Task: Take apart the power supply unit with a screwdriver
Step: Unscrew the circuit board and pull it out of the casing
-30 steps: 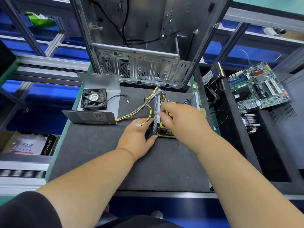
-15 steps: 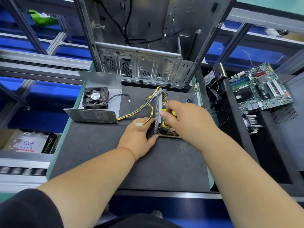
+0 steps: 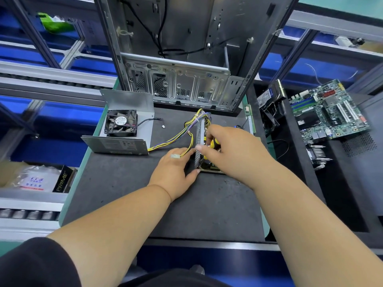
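Dark bench mat (image 3: 128,195) — blue racking (image 3: 62,121) behind

Electronics teardown or repair workstation, industrial setting. Dark anti-static mat (image 3: 128,183) on a green-edged bench. Stripped metal computer case (image 3: 186,59) stands at the back. Loose motherboard (image 3: 329,112) on the adjacent surface to the right. Aluminium framing with roller tracks (image 3: 27,215) and blue bins (image 3: 62,125) alongside, probably a parts-flow line, though blurred at the edges.
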`<state>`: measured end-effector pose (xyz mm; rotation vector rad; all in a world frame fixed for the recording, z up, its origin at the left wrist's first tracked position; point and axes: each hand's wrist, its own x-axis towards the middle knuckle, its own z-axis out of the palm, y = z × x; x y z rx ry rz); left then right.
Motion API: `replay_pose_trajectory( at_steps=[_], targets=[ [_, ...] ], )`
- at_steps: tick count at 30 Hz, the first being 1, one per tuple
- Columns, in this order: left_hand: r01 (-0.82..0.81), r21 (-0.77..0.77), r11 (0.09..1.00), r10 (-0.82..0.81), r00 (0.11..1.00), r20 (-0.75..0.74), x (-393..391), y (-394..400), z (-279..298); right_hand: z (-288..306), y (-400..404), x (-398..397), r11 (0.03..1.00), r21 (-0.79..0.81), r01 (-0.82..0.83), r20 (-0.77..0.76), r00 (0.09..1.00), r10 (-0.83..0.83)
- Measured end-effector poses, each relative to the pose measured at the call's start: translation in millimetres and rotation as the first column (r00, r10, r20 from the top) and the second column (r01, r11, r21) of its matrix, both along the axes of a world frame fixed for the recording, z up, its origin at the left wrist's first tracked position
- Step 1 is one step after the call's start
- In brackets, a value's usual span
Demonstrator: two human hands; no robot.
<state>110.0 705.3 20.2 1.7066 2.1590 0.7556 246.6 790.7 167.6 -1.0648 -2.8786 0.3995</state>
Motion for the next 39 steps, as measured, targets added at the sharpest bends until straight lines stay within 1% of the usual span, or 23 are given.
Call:
replay_pose_trajectory(
  at_steps=[2, 3, 7, 11, 13, 16, 18, 19, 20, 23, 25, 29, 35, 39],
  targets=[
    [0.004, -0.008, 1.000, -0.004, 1.000, -0.007, 0.0, 0.3, 0.2, -3.5, -0.2, -1.3, 0.999, 0.033, 0.033, 0.008, 0.999, -0.034],
    [0.003, -0.013, 1.000, -0.004, 1.000, -0.007, -0.3, 0.5, -0.3, -4.6, 0.3, -1.6, 0.999, 0.011, 0.047, 0.001, 0.999, -0.047],
    [0.002, -0.022, 1.000, -0.002, 1.000, -0.013, -0.5, 0.5, -0.8, -6.2, 2.7, 1.3, 0.989, -0.144, 0.029, -0.081, 0.996, -0.041],
    [0.004, -0.018, 1.000, -0.004, 1.000, -0.011, -0.6, 0.6, -0.3, 0.0, 5.5, 1.8, 0.970, -0.237, -0.047, -0.083, 0.996, 0.028],
    [0.003, -0.020, 1.000, -0.003, 1.000, -0.008, -0.6, 0.5, -0.2, 1.3, 6.0, 2.2, 0.978, -0.200, -0.062, -0.068, 0.996, 0.049],
    [0.005, -0.015, 1.000, -0.006, 1.000, -0.012, -0.1, 0.5, 0.3, 2.0, 2.1, 3.2, 0.997, -0.036, -0.066, -0.034, 0.997, 0.065],
    [0.003, -0.016, 1.000, -0.004, 1.000, -0.012, -0.1, 0.7, 0.7, 0.7, 1.8, 2.4, 0.993, 0.081, -0.090, 0.005, 0.996, 0.090],
    [0.002, -0.018, 1.000, -0.002, 1.000, -0.014, -0.3, 0.9, 0.6, 0.0, 2.4, 1.8, 0.989, 0.111, -0.097, 0.020, 0.995, 0.095],
    [0.002, -0.019, 1.000, -0.003, 1.000, -0.017, -0.5, 1.0, 0.4, -0.9, 3.3, 1.3, 0.990, 0.110, -0.088, 0.019, 0.996, 0.086],
    [0.010, -0.026, 1.000, -0.010, 1.000, -0.021, -0.8, 1.0, 0.3, -3.7, 4.8, 2.1, 0.999, 0.043, -0.030, -0.076, 0.997, 0.033],
    [0.012, -0.029, 1.000, -0.013, 1.000, -0.029, -1.2, 1.2, 0.1, -2.9, 4.2, 2.8, 1.000, 0.006, -0.023, -0.116, 0.993, 0.024],
    [0.010, -0.030, 1.000, -0.011, 0.999, -0.031, -1.3, 1.4, 0.0, -3.3, 5.5, 4.0, 0.998, -0.049, -0.037, -0.104, 0.994, 0.031],
    [0.000, -0.018, 1.000, 0.000, 1.000, -0.013, -0.6, 0.1, 0.1, -2.1, 5.2, 4.6, 0.995, 0.093, -0.046, -0.033, 0.998, 0.050],
    [0.011, -0.016, 1.000, -0.012, 1.000, -0.016, -0.8, 0.4, 1.1, -5.5, 5.0, 2.8, 0.999, 0.046, -0.011, -0.097, 0.995, 0.016]
  ],
)
